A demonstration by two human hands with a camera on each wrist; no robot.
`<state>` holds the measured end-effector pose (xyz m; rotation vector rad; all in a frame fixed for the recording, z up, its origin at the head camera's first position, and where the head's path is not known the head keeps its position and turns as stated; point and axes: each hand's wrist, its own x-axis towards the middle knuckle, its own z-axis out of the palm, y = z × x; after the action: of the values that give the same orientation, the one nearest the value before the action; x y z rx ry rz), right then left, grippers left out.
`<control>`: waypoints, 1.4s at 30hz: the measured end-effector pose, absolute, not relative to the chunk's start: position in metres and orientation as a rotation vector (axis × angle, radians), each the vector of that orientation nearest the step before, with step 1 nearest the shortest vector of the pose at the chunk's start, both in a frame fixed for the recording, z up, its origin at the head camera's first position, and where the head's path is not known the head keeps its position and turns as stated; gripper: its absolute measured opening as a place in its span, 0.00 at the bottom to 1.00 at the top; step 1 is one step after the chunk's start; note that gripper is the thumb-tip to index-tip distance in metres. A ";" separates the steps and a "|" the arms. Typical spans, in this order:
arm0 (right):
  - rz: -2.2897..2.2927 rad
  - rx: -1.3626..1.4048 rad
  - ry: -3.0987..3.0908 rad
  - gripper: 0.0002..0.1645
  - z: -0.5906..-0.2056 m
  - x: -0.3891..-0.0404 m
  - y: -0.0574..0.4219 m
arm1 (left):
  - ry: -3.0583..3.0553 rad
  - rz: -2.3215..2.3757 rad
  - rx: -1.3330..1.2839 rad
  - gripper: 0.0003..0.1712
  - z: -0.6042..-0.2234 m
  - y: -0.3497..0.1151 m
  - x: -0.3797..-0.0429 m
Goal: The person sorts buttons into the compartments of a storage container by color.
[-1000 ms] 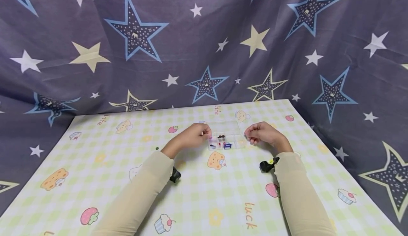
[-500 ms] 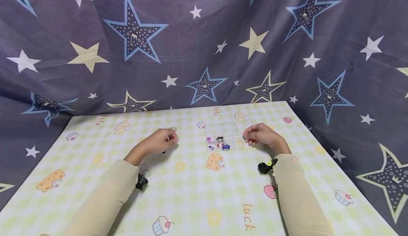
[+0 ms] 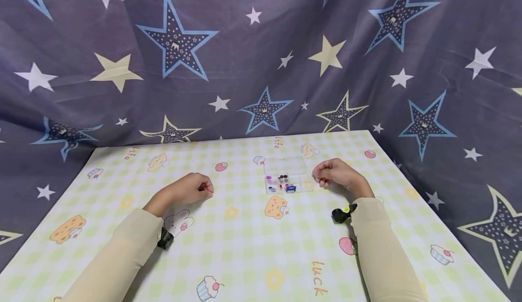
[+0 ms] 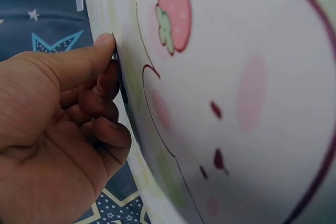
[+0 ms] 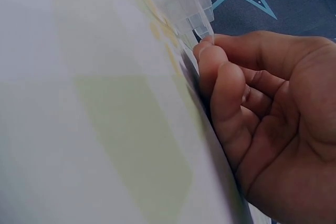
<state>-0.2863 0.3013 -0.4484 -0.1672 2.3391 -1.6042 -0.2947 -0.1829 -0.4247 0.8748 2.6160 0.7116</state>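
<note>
My left hand (image 3: 189, 189) is low over the left of the table, its fingers curled and thumb reaching forward. In the left wrist view the left thumb and fingers (image 4: 113, 124) are right at the cloth, by a dark sliver; I cannot tell whether they hold anything. To the right lies a clear plastic compartment box (image 3: 302, 178), its clear lid (image 3: 285, 164) folded back behind it. Inside are dark beads (image 3: 283, 176), a purple piece (image 3: 268, 178) and a blue piece (image 3: 291, 189). My right hand (image 3: 336, 174) pinches the box's right edge with curled fingers.
A checked tablecloth (image 3: 244, 247) with printed cakes, strawberries and bears covers the table. Behind it hangs a dark curtain (image 3: 228, 44) with printed stars. A small black wrist camera (image 3: 165, 237) sits on the left sleeve, another black camera (image 3: 341, 214) on the right.
My left hand has left the box's left side and moved left and nearer to me. The small dark green bead on the cloth is now hidden behind it. My right hand has stayed put.
</note>
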 end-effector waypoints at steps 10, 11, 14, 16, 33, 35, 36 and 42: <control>-1.625 -0.158 2.330 0.13 -0.446 -0.286 0.302 | 2.591 0.718 0.894 0.09 -0.426 -0.183 -0.297; -1.626 -0.158 2.330 0.12 -0.447 -0.286 0.302 | 2.592 0.721 0.895 0.10 -0.426 -0.183 -0.297; -1.624 -0.158 2.329 0.12 -0.448 -0.287 0.303 | 2.587 0.749 0.909 0.11 -0.424 -0.180 -0.297; -1.620 -0.157 2.328 0.12 -0.448 -0.287 0.303 | 2.585 0.769 0.922 0.11 -0.423 -0.177 -0.297; -1.610 -0.151 2.336 0.12 -0.446 -0.286 0.302 | 2.588 0.800 1.026 0.09 -0.410 -0.133 -0.306; -1.616 -0.153 2.334 0.12 -0.445 -0.285 0.301 | 2.593 0.794 1.021 0.09 -0.409 -0.127 -0.307; -1.618 -0.155 2.333 0.12 -0.445 -0.285 0.301 | 2.593 0.797 1.020 0.09 -0.409 -0.124 -0.307; -1.622 -0.148 2.326 0.12 -0.443 -0.284 0.301 | 2.607 0.801 1.044 0.09 -0.410 -0.102 -0.309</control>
<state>-0.2835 0.3005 -0.4428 -0.1483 2.3262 -1.6221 -0.3087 -0.1019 -0.4097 1.0444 2.6075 0.8008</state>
